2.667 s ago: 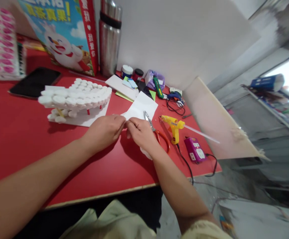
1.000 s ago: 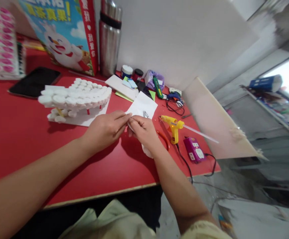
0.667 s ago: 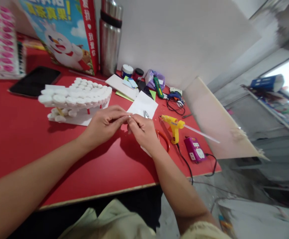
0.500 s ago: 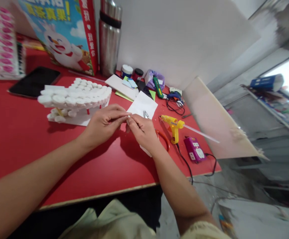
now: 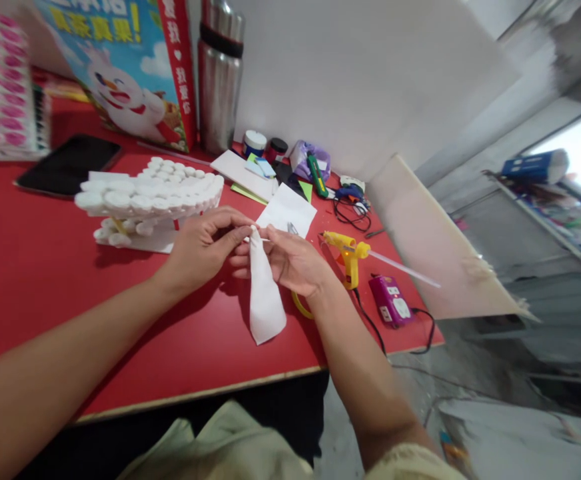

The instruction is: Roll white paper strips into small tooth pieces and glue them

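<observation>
A white strip (image 5: 266,300), thin like tissue or crepe paper, hangs down between my hands, bunched narrow at its top and wider below. My left hand (image 5: 210,243) pinches that narrow top between thumb and fingertips. At the same spot, the thumb and forefinger of my right hand (image 5: 298,260) close on the strip, while its other fingers stretch behind the paper. Left of my hands stands a white model (image 5: 145,193) of many small round petal-like pieces on a white base, partly hidden by my left hand.
A yellow glue gun (image 5: 348,253) with a glue stick lies to the right, near a purple power socket (image 5: 391,300). White paper (image 5: 288,210), a green cutter (image 5: 316,175) and small jars (image 5: 254,143) lie behind. A steel flask (image 5: 220,87) and tablet (image 5: 69,163) are further left.
The white strip now hangs lengthwise below my fingers, where before only a tiny white bit showed between them. My right hand has turned palm up and opened its lower fingers.
</observation>
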{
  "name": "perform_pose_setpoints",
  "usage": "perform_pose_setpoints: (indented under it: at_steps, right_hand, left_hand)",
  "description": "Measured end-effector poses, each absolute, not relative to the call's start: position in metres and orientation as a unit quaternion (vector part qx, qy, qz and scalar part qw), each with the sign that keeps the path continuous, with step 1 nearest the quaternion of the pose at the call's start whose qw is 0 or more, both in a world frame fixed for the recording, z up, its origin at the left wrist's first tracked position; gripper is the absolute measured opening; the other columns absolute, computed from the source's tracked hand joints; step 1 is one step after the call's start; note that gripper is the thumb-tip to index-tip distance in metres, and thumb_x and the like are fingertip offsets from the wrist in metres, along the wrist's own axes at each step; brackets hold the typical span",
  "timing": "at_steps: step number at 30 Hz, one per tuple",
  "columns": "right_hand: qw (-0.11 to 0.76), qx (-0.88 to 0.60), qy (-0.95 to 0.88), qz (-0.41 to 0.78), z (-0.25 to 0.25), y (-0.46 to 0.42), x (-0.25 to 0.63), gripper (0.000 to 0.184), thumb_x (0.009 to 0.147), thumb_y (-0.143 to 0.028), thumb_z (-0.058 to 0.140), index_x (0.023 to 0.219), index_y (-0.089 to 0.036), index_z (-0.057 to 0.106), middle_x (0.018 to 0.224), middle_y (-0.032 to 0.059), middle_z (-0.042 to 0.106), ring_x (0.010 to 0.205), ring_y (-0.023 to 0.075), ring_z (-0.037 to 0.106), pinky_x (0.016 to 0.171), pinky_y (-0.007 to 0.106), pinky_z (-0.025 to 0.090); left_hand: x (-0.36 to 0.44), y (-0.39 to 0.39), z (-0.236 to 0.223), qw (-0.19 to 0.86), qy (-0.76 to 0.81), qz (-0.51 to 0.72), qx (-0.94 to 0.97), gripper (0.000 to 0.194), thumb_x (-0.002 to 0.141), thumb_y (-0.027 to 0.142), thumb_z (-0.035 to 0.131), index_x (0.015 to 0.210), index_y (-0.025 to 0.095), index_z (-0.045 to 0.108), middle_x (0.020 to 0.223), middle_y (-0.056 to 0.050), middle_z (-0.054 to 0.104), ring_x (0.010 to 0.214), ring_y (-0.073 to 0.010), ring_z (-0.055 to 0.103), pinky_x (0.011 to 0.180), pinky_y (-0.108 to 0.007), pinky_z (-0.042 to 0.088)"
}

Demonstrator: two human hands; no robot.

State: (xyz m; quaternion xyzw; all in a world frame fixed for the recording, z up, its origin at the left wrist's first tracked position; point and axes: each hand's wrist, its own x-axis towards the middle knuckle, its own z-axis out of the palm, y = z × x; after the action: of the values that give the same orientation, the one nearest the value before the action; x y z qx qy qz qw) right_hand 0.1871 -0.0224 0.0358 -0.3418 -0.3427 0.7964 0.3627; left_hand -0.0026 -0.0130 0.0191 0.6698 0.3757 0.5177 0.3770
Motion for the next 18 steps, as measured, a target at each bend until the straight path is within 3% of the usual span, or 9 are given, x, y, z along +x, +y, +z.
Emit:
perform_pose_setpoints:
  at_steps: [5,12,18]
  right_hand:
    - [0.391,-0.320,-0.322,0.800,0.034,-0.026,0.183,0.007,0.099,-0.022,0.067,0.099,-0.016,0.064,0.076,-0.0012,0.068,0.057,0.0094,0.060,0.065,0.028,0.062]
    - [0.441,-0.371,-0.402,0.712,0.032,-0.027,0.177,0.038,0.073,-0.034,0.093,0.094,-0.016,0.067,0.066,-0.0068,0.062,0.051,0.0061,0.050,0.056,0.024,0.055]
    - [0.468,-0.467,-0.514,0.547,0.029,-0.031,0.172,0.028,0.083,-0.041,0.082,0.083,-0.019,0.065,0.062,-0.0069,0.061,0.048,0.0066,0.050,0.048,0.021,0.045]
  left_hand:
    - [-0.001,-0.015,0.021,0.408,0.385,0.511,0.651,0.011,0.092,0.026,0.068,0.087,0.020,0.076,0.078,-0.002,0.072,0.061,-0.0139,0.060,0.063,-0.029,0.051]
    - [0.000,-0.017,0.022,0.380,0.402,0.519,0.652,0.009,0.089,0.022,0.069,0.085,0.019,0.077,0.079,-0.002,0.074,0.065,-0.0133,0.063,0.063,-0.027,0.049]
    - [0.002,-0.019,0.018,0.390,0.411,0.511,0.647,0.011,0.091,0.020,0.068,0.087,0.017,0.077,0.071,0.000,0.070,0.058,-0.0111,0.057,0.060,-0.026,0.047]
